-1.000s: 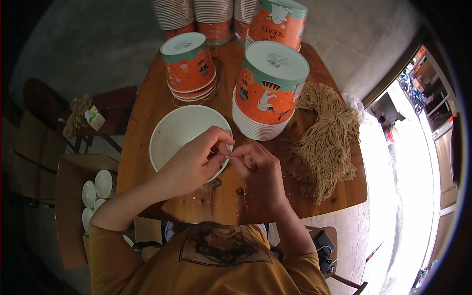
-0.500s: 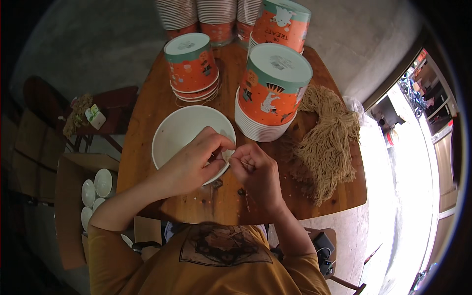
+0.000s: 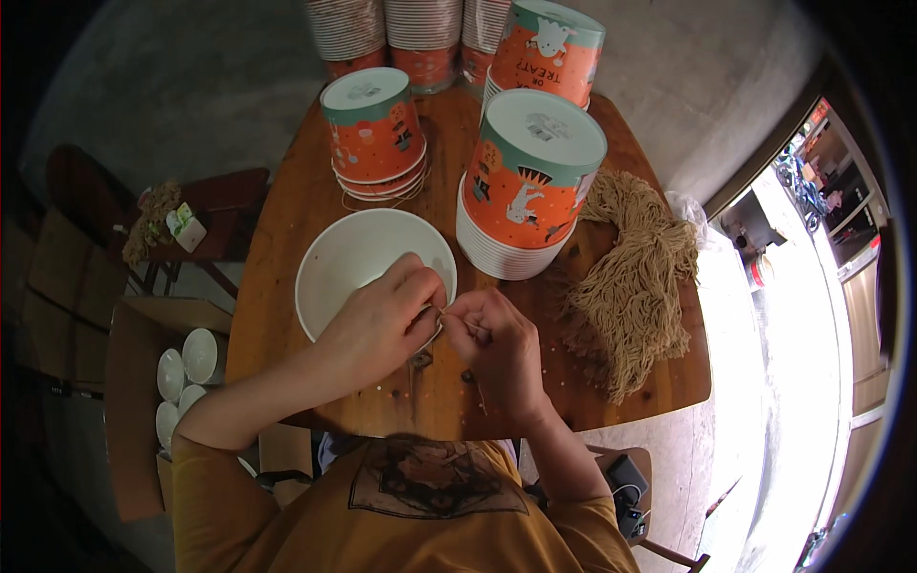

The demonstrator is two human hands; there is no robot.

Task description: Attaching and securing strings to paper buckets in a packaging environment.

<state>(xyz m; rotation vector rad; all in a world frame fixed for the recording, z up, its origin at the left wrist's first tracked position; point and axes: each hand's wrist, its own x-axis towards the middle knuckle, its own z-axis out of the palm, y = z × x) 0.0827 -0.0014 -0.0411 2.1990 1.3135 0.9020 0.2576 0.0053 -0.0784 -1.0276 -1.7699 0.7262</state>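
A paper bucket (image 3: 336,250) lies with its white inside facing me. My left hand (image 3: 394,307) is at its right rim, fingers pinched on a thin cord (image 3: 483,399). Close beside it, my right hand (image 3: 499,336) is closed on the same cord, and a loose end hangs below the palm. Fingertips of both hands nearly meet at the rim. Whether the cord passes through the rim is hidden by my fingers. To the right lies a thick bundle of tan cords (image 3: 635,286).
Upside-down stacks of orange and green buckets stand behind: one stack (image 3: 374,129) at left, a taller stack (image 3: 530,191) at right. Wrapped stacks (image 3: 420,29) sit at the table's (image 3: 272,372) far end. A cardboard box (image 3: 134,411) with white buckets is on the floor at left.
My hands have come closer together, the right moving slightly left. The left fingers have curled in tighter around the cord near the rim.
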